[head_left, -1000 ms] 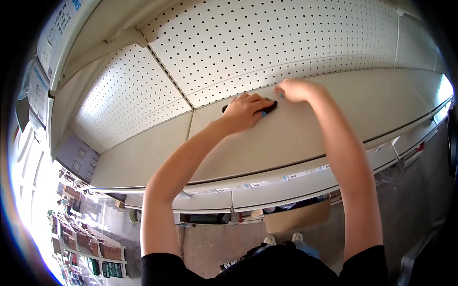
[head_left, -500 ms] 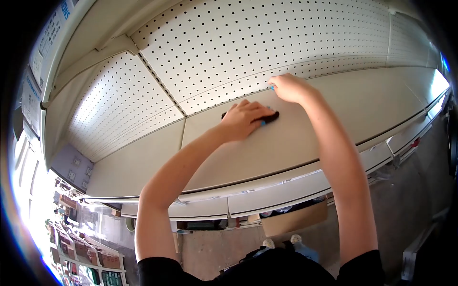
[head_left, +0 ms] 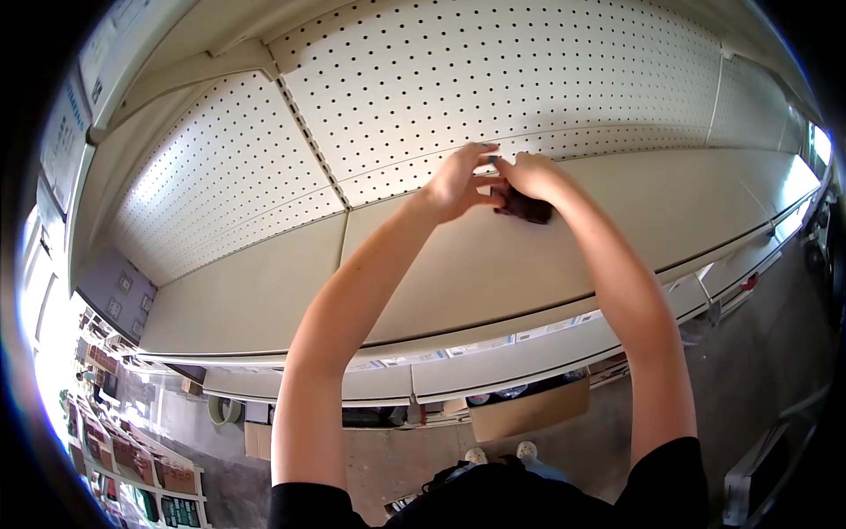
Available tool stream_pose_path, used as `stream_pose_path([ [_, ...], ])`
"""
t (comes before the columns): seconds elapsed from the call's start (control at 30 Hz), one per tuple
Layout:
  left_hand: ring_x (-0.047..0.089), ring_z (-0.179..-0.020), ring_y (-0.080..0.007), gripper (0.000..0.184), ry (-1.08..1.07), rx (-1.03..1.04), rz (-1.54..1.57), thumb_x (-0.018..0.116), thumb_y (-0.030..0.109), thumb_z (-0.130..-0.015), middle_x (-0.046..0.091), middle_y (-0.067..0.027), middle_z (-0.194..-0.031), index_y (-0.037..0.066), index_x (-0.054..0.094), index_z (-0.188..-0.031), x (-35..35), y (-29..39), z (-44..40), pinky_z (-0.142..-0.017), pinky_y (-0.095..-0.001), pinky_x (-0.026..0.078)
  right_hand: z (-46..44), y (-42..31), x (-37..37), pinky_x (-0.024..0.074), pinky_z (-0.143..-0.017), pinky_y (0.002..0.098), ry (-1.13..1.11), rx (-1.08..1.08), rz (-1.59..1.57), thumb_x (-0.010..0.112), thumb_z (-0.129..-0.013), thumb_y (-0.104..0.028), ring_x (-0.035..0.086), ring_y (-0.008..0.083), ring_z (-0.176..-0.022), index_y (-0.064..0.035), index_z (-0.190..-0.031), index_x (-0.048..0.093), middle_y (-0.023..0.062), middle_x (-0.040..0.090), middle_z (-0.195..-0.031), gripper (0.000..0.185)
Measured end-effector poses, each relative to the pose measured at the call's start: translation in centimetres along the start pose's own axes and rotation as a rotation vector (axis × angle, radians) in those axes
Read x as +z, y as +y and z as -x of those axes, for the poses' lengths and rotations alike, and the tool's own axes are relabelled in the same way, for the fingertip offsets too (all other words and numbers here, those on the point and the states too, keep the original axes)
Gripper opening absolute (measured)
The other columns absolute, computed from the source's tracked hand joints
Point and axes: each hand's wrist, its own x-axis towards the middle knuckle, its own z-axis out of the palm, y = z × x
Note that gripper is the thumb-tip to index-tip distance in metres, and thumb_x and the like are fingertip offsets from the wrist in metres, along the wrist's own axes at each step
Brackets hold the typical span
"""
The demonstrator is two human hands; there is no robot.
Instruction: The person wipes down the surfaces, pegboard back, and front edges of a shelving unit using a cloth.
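A bunched dark maroon-brown cloth [head_left: 527, 208] lies against the pale metal shelf near its back edge; its exact kind is hard to make out. My right hand [head_left: 531, 176] is closed on the top of it, with the fingertips partly hidden. Just to the left, my left hand [head_left: 460, 181] has its fingers spread and curved, reaching toward the cloth and the right hand. Something small and blue-green shows between the two hands, near the fingertips. The shelf surface [head_left: 458, 273] spreads out beneath both hands.
Behind the shelf rises a white perforated back panel [head_left: 493, 79]. Lower shelves with price labels [head_left: 480, 344] run below the front edge. An open cardboard box [head_left: 529, 413] stands near the floor, and a green bucket [head_left: 225, 409] sits to the left.
My left hand has come off the dark cloth and opened. The cloth has shifted right, now under my right hand. The view has moved slightly.
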Motion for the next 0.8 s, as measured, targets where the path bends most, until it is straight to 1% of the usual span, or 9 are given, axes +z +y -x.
stream_pose_path([
  [0.1, 0.049, -0.112, -0.0324, 0.042, 0.051, -0.001, -0.287, 0.042, 0.024, -0.093, 0.041, -0.0157, -0.127, 0.001, 0.041, -0.128, -1.0, -0.8, 1.5, -0.088, -0.048, 0.048, 2.4, -2.1, 0.5, 0.0441, -0.09, 0.0458, -0.075, 0.058, 0.248, 0.04, -0.087, -0.062, 0.054, 0.0286, -0.113, -0.0102, -0.111, 0.064, 0.0149, 0.058, -0.119, 0.062],
  [0.13, 0.051, -0.111, -0.0317, 0.039, 0.08, 0.063, -0.701, 0.043, 0.023, -0.093, 0.044, -0.0153, -0.125, 0.002, 0.044, -0.126, -1.9, -1.3, 2.0, -0.088, -0.0465, 0.048, 2.5, -2.1, 1.5, 0.0364, -0.097, 0.0519, 0.005, 0.078, 0.314, 0.046, -0.087, -0.055, 0.041, 0.0288, -0.126, -0.0134, -0.119, 0.059, 0.0128, 0.049, -0.129, 0.054],
  [0.2, 0.053, -0.109, -0.0305, 0.035, 0.141, 0.213, -1.531, 0.046, 0.023, -0.092, 0.05, -0.0144, -0.122, 0.005, 0.049, -0.122, -3.7, -2.2, 3.0, -0.088, -0.0437, 0.049, 2.7, -1.4, 2.3, 0.0331, -0.099, 0.0541, 0.056, 0.047, 0.278, 0.05, -0.087, -0.048, 0.039, 0.0298, -0.126, -0.0167, -0.122, 0.056, 0.0121, 0.047, -0.131, 0.048],
  [0.3, 0.055, -0.108, -0.03, 0.031, 0.152, 0.136, -1.766, 0.047, 0.022, -0.091, 0.055, -0.0127, -0.118, 0.007, 0.053, -0.117, -5.2, -3.5, 3.0, -0.088, -0.0428, 0.048, 2.3, 0.6, 2.3, 0.0348, -0.099, 0.054, 0.095, -0.032, 0.168, 0.056, -0.083, -0.028, 0.04, 0.034, -0.124, -0.0229, -0.12, 0.058, 0.011, 0.049, -0.124, 0.038],
  [0.37, 0.055, -0.109, -0.0299, 0.031, 0.115, 0.083, -1.715, 0.047, 0.022, -0.091, 0.055, -0.0131, -0.116, 0.007, 0.052, -0.117, -4.7, -2.9, 3.1, -0.089, -0.0437, 0.047, 1.9, 2.2, 1.4, 0.0396, -0.097, 0.0494, 0.105, -0.092, 0.211, 0.056, -0.08, -0.021, 0.041, 0.0357, -0.122, -0.0217, -0.118, 0.059, 0.0117, 0.049, -0.123, 0.038],
  [0.4, 0.055, -0.109, -0.0298, 0.031, 0.098, 0.055, -1.686, 0.047, 0.022, -0.091, 0.056, -0.0133, -0.115, 0.006, 0.052, -0.117, -4.6, -2.8, 3.2, -0.09, -0.0441, 0.047, 1.7, 3.1, 1.1, 0.0437, -0.094, 0.0419, 0.149, -0.148, 0.235, 0.055, -0.079, -0.017, 0.048, 0.0321, -0.116, -0.0197, -0.116, 0.061, 0.0105, 0.051, -0.121, 0.038],
  [0.53, 0.056, -0.107, -0.0306, 0.029, 0.145, 0.046, -1.673, 0.047, 0.022, -0.091, 0.056, -0.0129, -0.114, 0.006, 0.053, -0.115, -4.3, -3.5, 2.8, -0.09, -0.0446, 0.046, 1.9, 3.9, 1.0, 0.0464, -0.09, 0.0354, 0.223, -0.349, 0.31, 0.055, -0.077, -0.015, 0.056, 0.0253, -0.104, -0.0159, -0.114, 0.064, 0.0056, 0.059, -0.112, 0.038],
  [0.7, 0.057, -0.105, -0.0313, 0.028, 0.117, 0.026, -1.654, 0.047, 0.02, -0.09, 0.057, -0.0116, -0.114, 0.008, 0.055, -0.114, -4.2, -2.7, 3.0, -0.089, -0.0439, 0.046, 5.3, 0.3, 2.7, 0.0396, -0.098, 0.0389, 0.14, -0.76, 0.259, 0.057, -0.079, -0.019, 0.051, 0.0263, -0.111, -0.0139, -0.118, 0.061, 0.0075, 0.054, -0.117, 0.04],
  [0.8, 0.056, -0.107, -0.0295, 0.032, 0.061, -0.03, -1.552, 0.047, 0.015, -0.088, 0.057, -0.0098, -0.118, 0.01, 0.056, -0.118, -4.8, -2.1, 3.5, -0.089, -0.0424, 0.046, 4.3, 1.4, 2.5, 0.0383, -0.098, 0.0395, 0.14, -0.796, 0.234, 0.057, -0.083, -0.025, 0.048, 0.0259, -0.111, -0.0149, -0.118, 0.061, 0.0079, 0.053, -0.114, 0.036],
])
